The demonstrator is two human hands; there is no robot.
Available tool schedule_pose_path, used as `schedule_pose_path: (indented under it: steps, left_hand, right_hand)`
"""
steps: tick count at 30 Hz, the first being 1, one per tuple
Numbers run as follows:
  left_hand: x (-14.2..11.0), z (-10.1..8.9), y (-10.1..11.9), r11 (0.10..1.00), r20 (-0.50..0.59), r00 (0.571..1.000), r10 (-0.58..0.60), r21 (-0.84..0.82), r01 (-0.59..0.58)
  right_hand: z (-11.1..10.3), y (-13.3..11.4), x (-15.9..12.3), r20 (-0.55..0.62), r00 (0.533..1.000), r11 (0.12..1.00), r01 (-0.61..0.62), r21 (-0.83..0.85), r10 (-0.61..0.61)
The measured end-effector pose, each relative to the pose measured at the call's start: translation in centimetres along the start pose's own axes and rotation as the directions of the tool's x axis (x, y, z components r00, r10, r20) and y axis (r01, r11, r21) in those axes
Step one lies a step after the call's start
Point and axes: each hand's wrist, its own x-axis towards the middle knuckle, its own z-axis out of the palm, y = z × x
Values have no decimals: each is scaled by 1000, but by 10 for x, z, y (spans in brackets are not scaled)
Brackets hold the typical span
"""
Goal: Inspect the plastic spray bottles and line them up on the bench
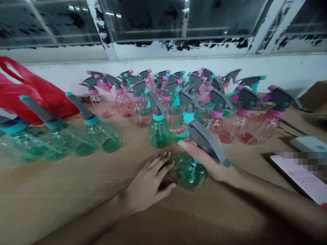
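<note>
Green spray bottle (190,175): on the table (76,204), center, toward the near edge, teal collar, grey trigger head, lever slanting down to the right. Can't tell if its base sits flat.

Rest, big to small. Window (184,20) above the table's far edge, frame patched black over white. White wall (283,69) below it.

Along the far edge: crowd of pink and green spray bottles (143,114), grey heads, packed close. Pink ones run on toward the right edge.

Red plastic bag (33,92) at the far left corner. In front of it, toward the left edge, a row of green bottles (109,137), teal collars.

Brown box (315,97), far right corner, partly cut off.

Right hand (208,163) grasps the green spray bottle around neck and head. Left hand (148,187) grips nothing: palm down, fingers loosely spread, just left of that bottle. Contact between them unclear. One more green bottle (158,134) stands just beyond its fingertips.

Phone (298,177) toward the right edge, screen lit, part pixelated. Small white box (310,144) just behind it. Thin wires (293,126) behind that.
</note>
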Motion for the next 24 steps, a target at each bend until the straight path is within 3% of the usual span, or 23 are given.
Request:
schedule_pose_path:
  steps: [7, 18, 24]
  left_hand:
    - [0, -1, 0, 1000, -1, 1000, -3, -4, 3]
    - [1, -1, 0, 1000, 17, 1000, -21, -12, 21]
    - [0, 0, -1, 1000, -15, 1000, -3, -16, 3]
  right_hand:
    - [0, 5, 1, -4, 1000, 999, 28, -44, -28]
    - [-5, -7, 2, 10, 996, 976, 93, -198, -93]
    - [-4, 6, 2, 55, 996, 997, 71, -39, -69]
